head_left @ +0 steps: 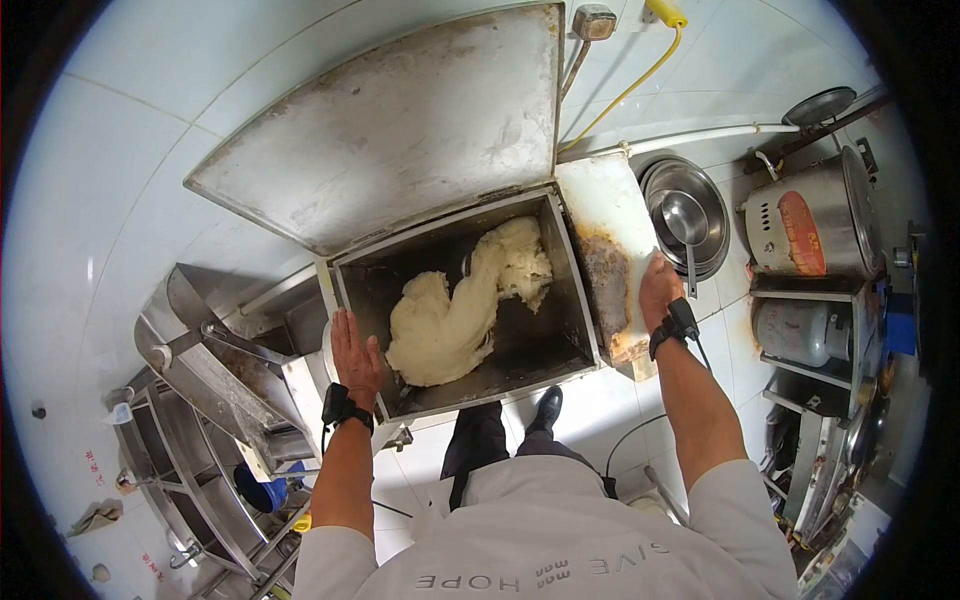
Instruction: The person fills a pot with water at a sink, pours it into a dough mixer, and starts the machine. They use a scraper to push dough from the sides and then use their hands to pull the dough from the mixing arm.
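A large pale mass of dough (445, 325) lies inside an open metal bin (540, 355), stretched from its left side toward the back right corner. My left hand (356, 355) rests flat at the bin's left edge, fingers extended, holding nothing. On the right, my right hand (660, 290) is at the outer edge of the rusty white side top (610, 270); its fingers are partly hidden and bent around that edge. Behind the bin, the raised metal lid (400, 120) leans against the tiled wall.
Stacked metal bowls with a ladle (685, 217) stand at the right. Farther right are a large steel pot (800, 225) and a gas cylinder (800, 330). A metal chute-like machine (220, 370) and a rack (190, 470) are on the left. A yellow cable (640, 80) hangs behind.
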Tool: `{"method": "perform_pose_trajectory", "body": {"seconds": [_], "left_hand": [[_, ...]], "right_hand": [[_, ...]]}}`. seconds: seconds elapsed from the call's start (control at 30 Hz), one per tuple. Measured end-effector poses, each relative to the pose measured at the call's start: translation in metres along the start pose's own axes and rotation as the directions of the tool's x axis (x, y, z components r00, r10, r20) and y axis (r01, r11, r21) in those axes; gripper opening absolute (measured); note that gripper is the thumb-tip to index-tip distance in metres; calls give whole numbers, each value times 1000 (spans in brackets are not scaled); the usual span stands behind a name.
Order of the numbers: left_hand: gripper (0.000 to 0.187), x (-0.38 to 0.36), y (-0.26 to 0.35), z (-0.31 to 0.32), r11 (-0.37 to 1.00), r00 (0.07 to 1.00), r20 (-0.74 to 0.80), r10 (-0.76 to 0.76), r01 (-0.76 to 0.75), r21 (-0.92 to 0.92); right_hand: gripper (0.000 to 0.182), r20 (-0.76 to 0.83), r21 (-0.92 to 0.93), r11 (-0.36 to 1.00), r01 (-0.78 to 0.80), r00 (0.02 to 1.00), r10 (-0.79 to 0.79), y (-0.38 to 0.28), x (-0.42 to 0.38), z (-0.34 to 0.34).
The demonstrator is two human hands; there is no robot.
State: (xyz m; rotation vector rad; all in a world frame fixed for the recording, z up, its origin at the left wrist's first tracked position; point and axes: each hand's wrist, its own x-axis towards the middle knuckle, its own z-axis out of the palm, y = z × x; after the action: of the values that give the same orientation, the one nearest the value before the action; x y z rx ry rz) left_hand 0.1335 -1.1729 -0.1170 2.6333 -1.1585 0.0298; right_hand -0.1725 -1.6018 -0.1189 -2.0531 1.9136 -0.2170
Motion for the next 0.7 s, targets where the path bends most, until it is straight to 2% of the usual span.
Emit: {"method": "perform_pose_trajectory", "body": {"seconds": [0.5, 0.7], "left_hand": [[58, 2, 3, -4, 1000, 1000, 17, -9, 9, -1], [57, 1, 2, -3, 1000, 1000, 27, -3, 3, 18]], "right_hand": [[58, -42, -5, 999, 36, 998, -36, 6, 2, 6], [54, 17, 2, 1000, -14, 1000, 14, 4, 3, 3]]}}
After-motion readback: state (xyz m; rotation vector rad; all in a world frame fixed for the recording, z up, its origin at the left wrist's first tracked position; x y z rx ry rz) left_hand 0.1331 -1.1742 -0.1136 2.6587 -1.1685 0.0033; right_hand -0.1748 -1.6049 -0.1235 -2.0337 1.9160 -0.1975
